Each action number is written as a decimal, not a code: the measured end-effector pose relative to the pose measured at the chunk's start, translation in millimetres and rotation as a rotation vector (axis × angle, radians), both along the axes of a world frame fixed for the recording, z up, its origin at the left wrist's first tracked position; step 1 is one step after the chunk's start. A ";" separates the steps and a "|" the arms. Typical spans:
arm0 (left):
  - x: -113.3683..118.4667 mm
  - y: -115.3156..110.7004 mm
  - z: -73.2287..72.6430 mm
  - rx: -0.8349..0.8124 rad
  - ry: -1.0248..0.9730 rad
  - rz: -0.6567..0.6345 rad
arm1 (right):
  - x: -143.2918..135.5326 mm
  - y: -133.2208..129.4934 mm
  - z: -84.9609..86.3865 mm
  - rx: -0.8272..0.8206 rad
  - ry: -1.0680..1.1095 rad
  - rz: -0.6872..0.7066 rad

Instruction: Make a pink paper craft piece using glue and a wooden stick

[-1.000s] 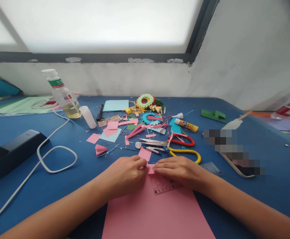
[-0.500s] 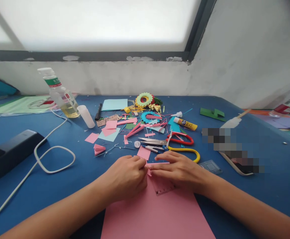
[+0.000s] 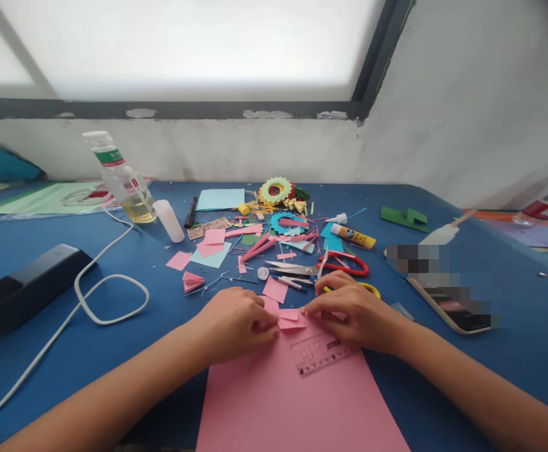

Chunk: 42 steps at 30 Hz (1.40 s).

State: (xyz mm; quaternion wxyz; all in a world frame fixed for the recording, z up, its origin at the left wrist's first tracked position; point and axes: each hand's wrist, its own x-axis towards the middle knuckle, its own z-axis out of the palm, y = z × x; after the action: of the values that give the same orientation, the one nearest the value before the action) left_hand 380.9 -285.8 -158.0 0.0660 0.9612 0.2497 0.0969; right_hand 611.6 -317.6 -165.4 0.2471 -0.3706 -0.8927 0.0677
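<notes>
Between my hands is a small folded piece of pink paper (image 3: 290, 319), its flap standing slightly up. My left hand (image 3: 236, 325) pinches its left edge between thumb and fingers. At its right end, the fingertips of my right hand (image 3: 351, 311) touch or pinch the paper; the thumb is partly tucked under. Beneath both hands lies a large pink sheet (image 3: 297, 408). A clear plastic ruler (image 3: 318, 356) rests on that sheet, partly covered by my right hand. Just beyond are scissors with red and yellow handles (image 3: 344, 262) and a small pink square (image 3: 275, 289).
Paper scraps and strips (image 3: 259, 245) cover the middle of the blue table (image 3: 161, 376). A glue stick (image 3: 353, 236) and a phone (image 3: 462, 307) lie to the right. On the left stand a bottle (image 3: 132, 194) and a white tube (image 3: 169, 221), near a black device (image 3: 29, 282) and white cable (image 3: 108, 277).
My right hand has lifted and drawn back to the right, from lying over the folded paper to its end. More of the ruler and the paper's folds now show.
</notes>
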 end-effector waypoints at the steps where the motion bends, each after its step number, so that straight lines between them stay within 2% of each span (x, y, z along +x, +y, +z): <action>1: 0.5 0.1 -0.9 0.007 -0.012 -0.002 | -1.9 -0.7 1.4 -0.011 0.002 0.001; 7: 10.8 -3.6 -13.5 0.077 -0.105 0.039 | -24.0 -2.2 -1.6 -0.046 -0.001 0.056; 10: 14.6 -5.6 -16.5 0.087 -0.124 0.051 | -23.8 2.5 -7.8 -0.087 0.035 0.108; 14: 11.2 -2.6 -10.1 0.045 -0.118 -0.016 | -12.5 9.1 -12.3 -0.149 0.077 0.122; 17: 5.5 3.5 -3.1 -0.034 -0.121 -0.114 | -8.4 11.8 -11.8 -0.190 0.103 0.114; 21: 0.3 10.3 2.8 -0.128 -0.070 -0.241 | -14.1 12.8 -6.6 -0.241 0.110 0.070; 26: -1.6 11.3 4.1 -0.062 -0.032 -0.314 | -26.1 11.7 -3.6 -0.277 0.106 -0.062; 32: -2.8 10.0 0.6 -0.027 -0.036 -0.322 | -34.1 9.5 -7.7 -0.281 0.121 -0.184; 38: -1.6 11.6 3.1 -0.097 -0.064 -0.335 | -34.3 7.5 -9.3 -0.302 0.147 -0.197; 42: -0.6 10.3 4.2 -0.079 -0.032 -0.300 | -34.0 6.9 -8.7 -0.317 0.168 -0.197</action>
State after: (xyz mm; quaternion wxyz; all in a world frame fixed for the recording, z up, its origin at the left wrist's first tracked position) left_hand 380.3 -275.5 -153.8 0.1215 0.9827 0.1057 0.0912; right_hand 577.6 -310.7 -174.1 0.2649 -0.4832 -0.8067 0.2135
